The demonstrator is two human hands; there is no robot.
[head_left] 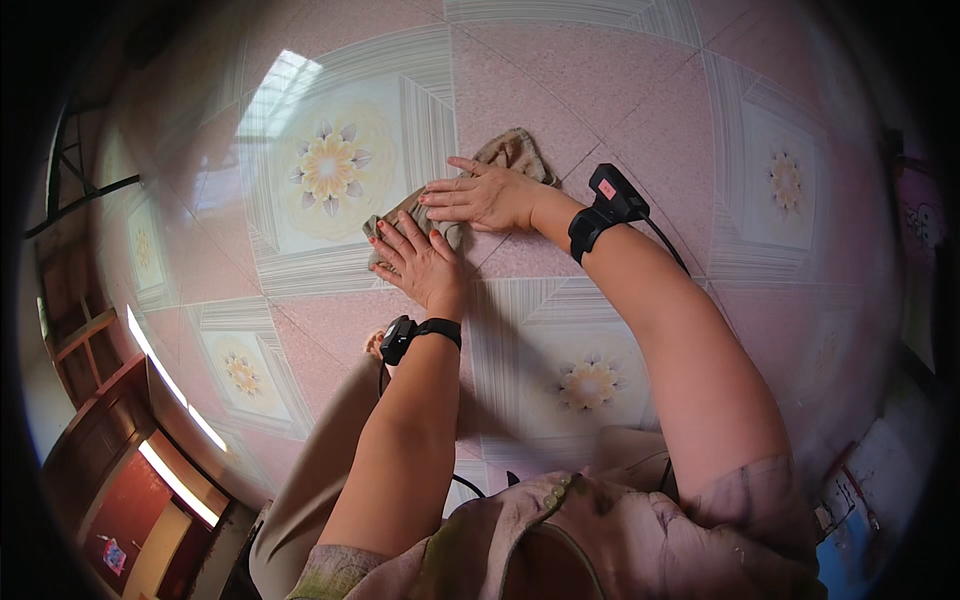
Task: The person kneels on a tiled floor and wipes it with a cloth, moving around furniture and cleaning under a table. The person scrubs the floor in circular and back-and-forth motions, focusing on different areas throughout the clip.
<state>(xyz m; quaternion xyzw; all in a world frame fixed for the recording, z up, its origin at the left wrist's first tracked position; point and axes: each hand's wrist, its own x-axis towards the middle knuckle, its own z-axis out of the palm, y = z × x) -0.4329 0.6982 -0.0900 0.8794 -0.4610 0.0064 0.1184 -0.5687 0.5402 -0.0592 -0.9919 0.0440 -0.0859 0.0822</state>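
Note:
A crumpled brown-grey cloth lies on the tiled floor, stretching from upper right to lower left beneath both hands. My left hand presses flat on its lower left end, fingers spread. Across the cloth's middle rests my right hand, palm down, with its fingers stretched out toward the left. Part of the cloth is hidden under the two hands. Each wrist wears a black strap with a small black device, the left device and the right device, both with cables.
The floor has pink tiles and pale square tiles with yellow flower patterns. My bent leg is at the lower left. Brown wooden furniture stands at the left edge. Blurred objects, one blue, sit at the lower right.

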